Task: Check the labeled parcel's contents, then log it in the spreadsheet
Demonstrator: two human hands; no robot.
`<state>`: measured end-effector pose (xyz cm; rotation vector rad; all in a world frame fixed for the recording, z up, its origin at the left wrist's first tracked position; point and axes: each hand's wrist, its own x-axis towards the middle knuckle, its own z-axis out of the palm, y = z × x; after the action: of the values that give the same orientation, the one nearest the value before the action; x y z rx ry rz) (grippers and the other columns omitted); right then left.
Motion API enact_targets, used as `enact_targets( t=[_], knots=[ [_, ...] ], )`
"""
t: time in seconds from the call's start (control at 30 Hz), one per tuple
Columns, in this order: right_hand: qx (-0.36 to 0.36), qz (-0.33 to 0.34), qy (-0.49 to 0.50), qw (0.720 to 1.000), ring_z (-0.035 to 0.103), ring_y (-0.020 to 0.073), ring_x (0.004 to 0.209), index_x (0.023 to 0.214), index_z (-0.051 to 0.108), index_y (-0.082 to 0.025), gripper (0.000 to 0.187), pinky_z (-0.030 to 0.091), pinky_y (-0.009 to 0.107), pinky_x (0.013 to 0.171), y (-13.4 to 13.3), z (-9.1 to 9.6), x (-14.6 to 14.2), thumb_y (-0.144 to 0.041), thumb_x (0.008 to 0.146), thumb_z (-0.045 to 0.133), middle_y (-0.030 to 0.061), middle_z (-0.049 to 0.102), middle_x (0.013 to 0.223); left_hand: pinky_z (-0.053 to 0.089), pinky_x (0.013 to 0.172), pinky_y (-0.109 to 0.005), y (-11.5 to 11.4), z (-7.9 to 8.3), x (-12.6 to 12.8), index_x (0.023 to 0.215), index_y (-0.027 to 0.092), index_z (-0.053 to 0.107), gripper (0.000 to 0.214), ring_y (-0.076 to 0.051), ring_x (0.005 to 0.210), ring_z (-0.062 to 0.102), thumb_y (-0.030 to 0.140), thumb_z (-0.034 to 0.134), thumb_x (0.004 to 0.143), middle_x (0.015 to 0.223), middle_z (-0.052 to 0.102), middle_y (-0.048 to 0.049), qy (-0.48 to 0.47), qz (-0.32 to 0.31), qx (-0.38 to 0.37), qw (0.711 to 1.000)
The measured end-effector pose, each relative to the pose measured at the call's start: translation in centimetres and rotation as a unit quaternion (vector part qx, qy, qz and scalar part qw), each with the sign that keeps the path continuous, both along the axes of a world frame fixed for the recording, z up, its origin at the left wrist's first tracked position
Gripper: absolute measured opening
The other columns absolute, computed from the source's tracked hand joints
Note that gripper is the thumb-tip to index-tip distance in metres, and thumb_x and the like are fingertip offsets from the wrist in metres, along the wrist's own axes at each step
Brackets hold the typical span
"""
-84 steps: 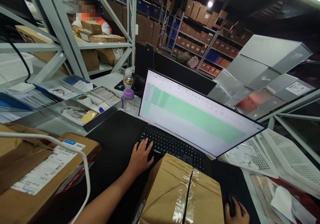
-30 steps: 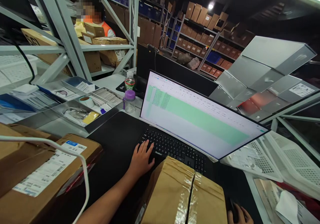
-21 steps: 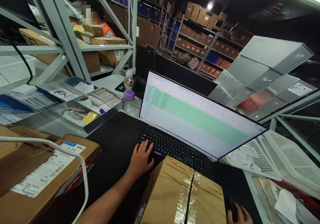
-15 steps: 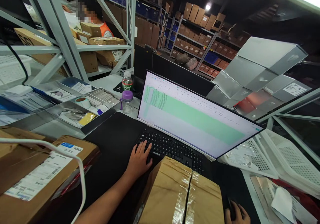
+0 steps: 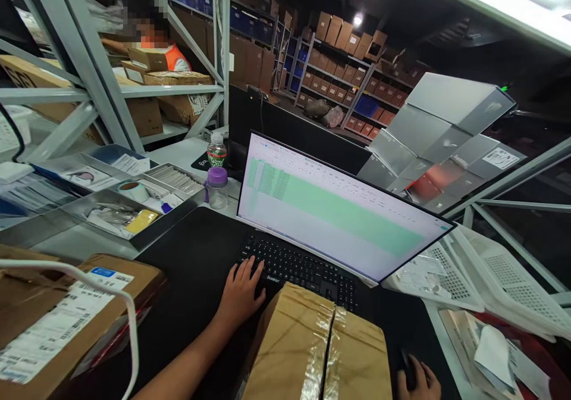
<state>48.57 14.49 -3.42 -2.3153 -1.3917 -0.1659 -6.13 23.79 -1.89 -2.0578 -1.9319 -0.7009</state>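
Observation:
My left hand (image 5: pixel 241 291) lies at the left end of a black keyboard (image 5: pixel 297 269), its fingers stretched out over the keys. At the lower right, my right hand (image 5: pixel 423 381) is curled round a black computer mouse (image 5: pixel 407 366) on a black desk mat (image 5: pixel 187 257). A taped cardboard box (image 5: pixel 285 340) sits between my hands and covers part of the keyboard's front edge. Behind the keyboard, a tilted-looking monitor (image 5: pixel 330 200) displays a spreadsheet with a wide green band.
A labelled carton (image 5: pixel 57 322) and a white cable (image 5: pixel 129 305) are at left. Beyond stand a divided tray (image 5: pixel 147 233), a purple-lidded jar (image 5: pixel 217 187) and a bottle (image 5: pixel 216 150). White baskets (image 5: pixel 504 281) and stacked silver boxes (image 5: pixel 446 114) are right. A co-worker (image 5: pixel 173 58) is behind the rack.
The camera view has shifted slightly, so most things appear further left. My left hand stays at the keyboard and my right hand stays on the mouse. The spreadsheet looks the same.

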Motion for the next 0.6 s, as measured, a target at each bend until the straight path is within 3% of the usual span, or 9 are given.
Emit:
enact_targets(
  t=[0.23, 0.43, 0.6],
  knots=[
    [0.006, -0.039, -0.002, 0.999, 0.06, 0.0436, 0.124, 0.125, 0.071, -0.022, 0.069, 0.057, 0.058, 0.091, 0.2, -0.4, -0.8, -0.068, 0.087, 0.037, 0.0194, 0.058, 0.133, 0.039, 0.116, -0.056, 0.0, 0.1, 0.0, 0.145, 0.017, 0.061, 0.06, -0.037, 0.137, 0.056, 0.031, 0.059, 0.087, 0.153, 0.057, -0.022, -0.008, -0.001, -0.007, 1.0],
    [0.002, -0.016, 0.01, 1.0, 0.058, 0.0429, 0.126, 0.131, 0.068, -0.018, 0.07, 0.056, 0.059, 0.095, -0.1, 0.1, -1.3, -0.067, 0.09, 0.037, 0.0212, 0.054, 0.14, 0.041, 0.115, -0.056, 0.1, 0.1, -0.1, 0.142, 0.019, 0.062, 0.057, -0.036, 0.135, 0.058, 0.031, 0.058, 0.086, 0.151, 0.059, -0.0217, -0.009, -0.006, -0.005, 1.0],
    [0.042, -0.003, 0.007, 0.999, 0.056, 0.0419, 0.13, 0.133, 0.065, -0.014, 0.071, 0.052, 0.058, 0.102, -0.6, 0.6, -1.9, -0.065, 0.092, 0.037, 0.0217, 0.052, 0.143, 0.043, 0.112, -0.058, 0.2, 0.2, -0.2, 0.14, 0.017, 0.064, 0.055, -0.038, 0.133, 0.059, 0.029, 0.054, 0.088, 0.148, 0.06, -0.0233, -0.011, -0.013, 0.0, 1.0]
  ],
)
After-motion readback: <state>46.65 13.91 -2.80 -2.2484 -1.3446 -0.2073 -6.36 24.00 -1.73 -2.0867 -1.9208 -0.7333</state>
